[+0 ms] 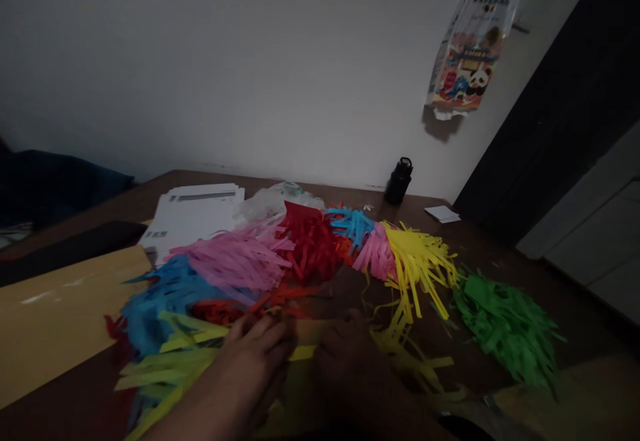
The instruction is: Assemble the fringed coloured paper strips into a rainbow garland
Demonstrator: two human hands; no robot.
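Low in the middle of the head view, my left hand (260,354) is closed, its fingers curled at the edge of yellow paper. Facing it across a small gap is my right hand (347,354), also closed, with fingers bent down. A yellow paper strip (303,352) runs between the two hands, its ends hidden by the fingers. Beneath lies a dim yellow-brown sheet. Yellow paper fringe (175,358) spreads to the left of my left hand, and more yellow fringe (413,354) lies right of my right hand. Dim light blurs the fingertips.
Beyond the hands arc blue (155,301), pink (240,254), red (310,241), yellow (420,258) and green paper fringes (510,328). White printed sheets (190,211), a clear plastic bag (275,200), a black bottle (399,181) and a brown envelope (60,314) share the table.
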